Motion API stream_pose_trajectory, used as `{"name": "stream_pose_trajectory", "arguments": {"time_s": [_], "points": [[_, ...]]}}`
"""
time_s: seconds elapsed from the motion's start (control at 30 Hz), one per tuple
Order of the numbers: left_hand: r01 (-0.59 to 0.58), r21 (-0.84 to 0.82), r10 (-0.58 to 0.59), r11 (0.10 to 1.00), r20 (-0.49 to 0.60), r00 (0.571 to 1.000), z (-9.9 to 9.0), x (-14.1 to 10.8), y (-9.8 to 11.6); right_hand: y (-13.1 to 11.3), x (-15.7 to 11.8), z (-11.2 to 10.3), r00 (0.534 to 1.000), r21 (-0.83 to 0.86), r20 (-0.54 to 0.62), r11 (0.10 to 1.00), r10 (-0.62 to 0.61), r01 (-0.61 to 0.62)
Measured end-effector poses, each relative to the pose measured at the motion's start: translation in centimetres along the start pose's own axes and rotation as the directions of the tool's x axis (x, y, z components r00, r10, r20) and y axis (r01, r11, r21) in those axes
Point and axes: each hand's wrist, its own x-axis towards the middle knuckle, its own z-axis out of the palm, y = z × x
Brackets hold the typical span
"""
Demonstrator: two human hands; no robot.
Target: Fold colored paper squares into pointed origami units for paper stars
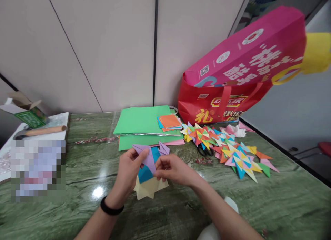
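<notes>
A purple folded paper (148,160) is held up between my two hands. My left hand (130,169) pinches its left side, thumb on top. My right hand (172,168) closes at its lower right edge, fingertips together. Beneath it lie blue paper (145,175) and several cream paper sheets (148,189) with pointed corners. Just beyond my right fingers rests another purple folded piece (163,149). My fingers partly hide the blue paper.
Green paper stacks (141,119) lie ahead, with small coloured squares (169,121) on top. Several folded paper stars (239,159) spread to the right, near black scissors (205,150). A red bag (207,98) stands behind them. A wooden-handled tool (45,130) and an open box (29,112) are at left.
</notes>
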Motion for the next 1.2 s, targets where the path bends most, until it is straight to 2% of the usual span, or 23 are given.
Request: {"name": "stream_pose_trajectory", "arguments": {"time_s": [0.03,0.1,0.27,0.4,0.53,0.6,0.7,0.77,0.8,0.87,0.97,1.03,1.07,1.13,1.2], "points": [[0.007,0.018,-0.007,1.0,0.017,1.0,0.0,0.0,0.1,0.1,0.0,-0.3,1.0,-0.014,0.001,1.0,0.007,-0.007],[0.02,0.063,-0.025,0.998,0.072,0.997,0.0,-0.2,0.5,0.1,0.1,-0.7,0.998,0.005,-0.067,1.0,-0.008,0.009],[0.037,0.166,-0.073,0.985,0.217,0.974,0.3,-0.8,1.0,-0.1,0.3,-0.5,0.99,0.214,-0.134,0.974,-0.049,0.077],[0.052,0.12,-0.078,0.991,0.223,0.972,0.4,-0.8,0.9,-0.3,0.4,-0.3,0.978,0.255,-0.203,0.962,-0.042,0.094],[-0.026,0.139,0.002,0.99,0.173,0.985,0.4,-0.7,0.8,-0.7,0.3,-0.4,0.971,0.241,-0.232,0.963,-0.06,0.117],[-0.055,0.152,0.025,0.987,0.19,0.982,0.2,-0.7,0.8,-0.8,0.2,-0.7,0.963,0.22,-0.256,0.965,-0.083,0.141],[-0.105,0.253,0.047,0.962,0.223,0.974,-0.4,-0.2,0.9,-0.8,0.2,-2.0,0.914,0.179,-0.382,0.96,-0.135,0.216],[-0.204,0.451,0.115,0.869,0.217,0.969,-0.9,0.1,0.8,-0.5,0.3,-3.4,0.853,0.167,-0.5,0.949,-0.152,0.267],[-0.254,0.587,0.148,0.769,0.223,0.964,-1.2,0.3,0.7,-0.4,0.3,-4.0,0.824,0.171,-0.549,0.947,-0.138,0.272],[-0.323,0.774,0.173,0.545,0.273,0.946,-1.6,0.4,0.5,0.1,0.5,-5.2,0.82,0.169,-0.565,0.96,-0.09,0.222],[-0.346,0.889,0.039,0.3,0.351,0.936,-1.7,0.2,0.2,1.0,0.6,-6.0,0.842,0.055,-0.539,0.996,-0.031,0.072],[-0.385,0.897,-0.059,0.215,0.406,0.912,-1.6,-0.1,0.2,1.5,0.6,-6.1,0.828,-0.178,-0.559,0.982,-0.046,-0.066],[-0.418,0.888,-0.093,0.192,0.44,0.893,-1.6,-0.2,0.2,1.6,0.5,-6.0,0.816,-0.325,-0.571,0.937,-0.089,-0.125],[-0.478,0.862,-0.133,0.167,0.5,0.856,-1.5,-0.4,0.3,1.7,0.3,-5.7,0.804,-0.562,-0.566,0.799,-0.182,-0.215],[-0.496,0.856,-0.154,0.143,0.514,0.844,-1.5,-0.6,0.5,1.6,0.1,-5.3,0.82,-0.684,-0.53,0.681,-0.216,-0.262]]}}
